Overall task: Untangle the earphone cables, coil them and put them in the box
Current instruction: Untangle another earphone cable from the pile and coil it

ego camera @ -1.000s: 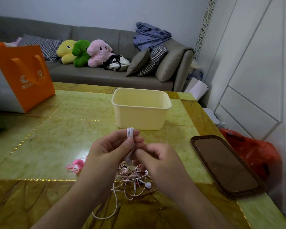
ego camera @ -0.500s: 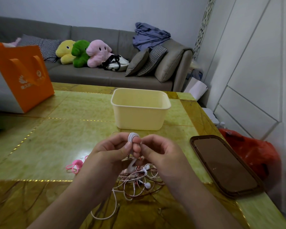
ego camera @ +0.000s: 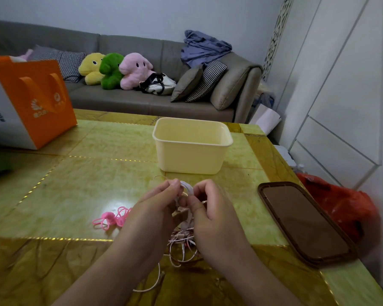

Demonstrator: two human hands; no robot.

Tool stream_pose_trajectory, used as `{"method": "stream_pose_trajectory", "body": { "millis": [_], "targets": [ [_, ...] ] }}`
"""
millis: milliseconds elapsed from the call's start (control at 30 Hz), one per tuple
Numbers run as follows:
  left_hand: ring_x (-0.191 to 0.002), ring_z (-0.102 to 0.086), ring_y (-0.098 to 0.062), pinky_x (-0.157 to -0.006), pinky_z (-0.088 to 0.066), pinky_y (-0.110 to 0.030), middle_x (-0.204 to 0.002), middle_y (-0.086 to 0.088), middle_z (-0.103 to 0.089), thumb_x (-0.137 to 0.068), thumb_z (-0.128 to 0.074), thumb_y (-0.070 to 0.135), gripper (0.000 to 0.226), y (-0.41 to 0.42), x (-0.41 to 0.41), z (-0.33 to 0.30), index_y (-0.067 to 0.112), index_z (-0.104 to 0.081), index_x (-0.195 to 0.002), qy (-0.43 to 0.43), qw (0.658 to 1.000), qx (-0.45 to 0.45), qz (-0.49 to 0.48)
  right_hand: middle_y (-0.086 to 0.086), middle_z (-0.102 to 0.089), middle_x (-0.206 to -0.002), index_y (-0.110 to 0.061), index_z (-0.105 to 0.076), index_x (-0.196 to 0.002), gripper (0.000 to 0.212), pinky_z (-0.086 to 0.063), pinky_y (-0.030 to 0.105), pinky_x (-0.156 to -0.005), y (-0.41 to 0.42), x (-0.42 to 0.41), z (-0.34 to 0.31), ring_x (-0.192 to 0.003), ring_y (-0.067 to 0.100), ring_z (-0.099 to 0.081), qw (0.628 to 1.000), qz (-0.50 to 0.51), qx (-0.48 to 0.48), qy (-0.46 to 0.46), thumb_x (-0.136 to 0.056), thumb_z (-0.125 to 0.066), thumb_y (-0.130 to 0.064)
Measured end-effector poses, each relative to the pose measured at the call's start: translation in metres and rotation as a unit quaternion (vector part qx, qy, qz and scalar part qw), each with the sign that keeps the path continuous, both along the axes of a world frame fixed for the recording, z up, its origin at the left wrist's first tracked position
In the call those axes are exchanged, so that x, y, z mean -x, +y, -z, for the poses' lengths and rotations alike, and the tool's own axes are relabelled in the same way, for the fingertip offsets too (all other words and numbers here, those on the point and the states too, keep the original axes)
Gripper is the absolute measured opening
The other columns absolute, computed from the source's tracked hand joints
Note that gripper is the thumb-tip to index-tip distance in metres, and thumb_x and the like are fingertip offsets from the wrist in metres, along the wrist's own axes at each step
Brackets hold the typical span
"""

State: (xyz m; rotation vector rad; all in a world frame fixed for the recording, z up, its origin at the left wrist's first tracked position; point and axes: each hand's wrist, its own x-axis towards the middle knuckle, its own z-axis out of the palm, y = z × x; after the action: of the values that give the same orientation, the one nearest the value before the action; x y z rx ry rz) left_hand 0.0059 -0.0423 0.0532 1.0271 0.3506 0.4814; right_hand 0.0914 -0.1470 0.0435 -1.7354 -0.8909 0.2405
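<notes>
At a green table [ego camera: 80, 184] before a grey sofa [ego camera: 131, 100], the left hand [ego camera: 155, 208] and right hand [ego camera: 212, 213] pinch a white coil [ego camera: 188, 187] between them, apparently keeping its loops together, above the remaining tangle [ego camera: 181, 244] and short of the box [ego camera: 191, 146].

tangled cables [ego camera: 182, 244]: partly behind hands | orange bag [ego camera: 29, 100]: cut by left edge

Box [ego camera: 191, 154]: pale yellow. Coiled cable [ego camera: 188, 188]: white. Loose cable [ego camera: 113, 218]: pink. Worktop [ego camera: 80, 186]: marbled yellow-green, gold-brown border. Bag [ego camera: 34, 100]: orange, white side. Tray [ego camera: 305, 221]: brown. Sofa [ego camera: 131, 100]: grey; houndstooth cushion [ego camera: 207, 81] black-and-white.
</notes>
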Motion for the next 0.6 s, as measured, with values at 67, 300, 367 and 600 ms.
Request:
{"method": "stream_pose_trajectory", "body": {
  "millis": [67,300,367,600],
  "targets": [
    [-0.091,-0.054,-0.030,-0.077,-0.047,-0.043,-0.095,-0.013,-0.053,-0.102,-0.056,0.027,0.025,0.005,0.001,0.002,0.003,-0.064,-0.099,-0.003,1.000,0.004,0.002,-0.005,-0.062,-0.097,-0.022,-0.059,-0.095,0.013,-0.053,0.025,-0.066,0.000,0.001,0.000,-0.084,0.013,-0.067,1.000,-0.006,-0.001,-0.019,-0.107,-0.060,-0.028],
    [-0.113,-0.067,-0.036,-0.108,-0.047,-0.052,-0.115,-0.029,-0.071,-0.102,-0.058,0.022,0.035,0.010,0.001,0.010,-0.010,-0.071,-0.104,0.025,0.999,-0.022,-0.022,-0.011,-0.070,-0.088,-0.028,-0.063,-0.102,0.007,-0.056,0.032,-0.068,-0.005,-0.008,-0.001,-0.080,0.013,-0.071,0.996,0.008,-0.036,-0.084,-0.107,-0.061,-0.024],
    [-0.114,-0.069,-0.035,-0.106,-0.050,-0.050,-0.117,-0.024,-0.074,-0.101,-0.062,0.023,0.028,0.012,0.003,0.009,0.001,-0.077,-0.108,0.059,0.996,-0.062,-0.020,-0.011,-0.069,-0.089,-0.028,-0.064,-0.101,0.009,-0.053,0.026,-0.069,-0.008,-0.013,-0.005,-0.082,0.011,-0.070,0.992,0.008,-0.020,-0.122,-0.107,-0.062,-0.021],
    [-0.095,-0.079,-0.018,-0.091,-0.061,-0.040,-0.098,-0.003,-0.082,-0.089,-0.077,0.023,0.026,0.024,0.010,0.000,0.017,-0.074,-0.115,0.095,0.941,-0.326,0.015,-0.012,-0.068,-0.088,-0.027,-0.070,-0.098,0.010,-0.052,0.027,-0.071,-0.017,-0.027,-0.012,-0.087,0.009,-0.066,0.983,-0.058,0.060,-0.161,-0.104,-0.067,-0.021]
  ]
}}
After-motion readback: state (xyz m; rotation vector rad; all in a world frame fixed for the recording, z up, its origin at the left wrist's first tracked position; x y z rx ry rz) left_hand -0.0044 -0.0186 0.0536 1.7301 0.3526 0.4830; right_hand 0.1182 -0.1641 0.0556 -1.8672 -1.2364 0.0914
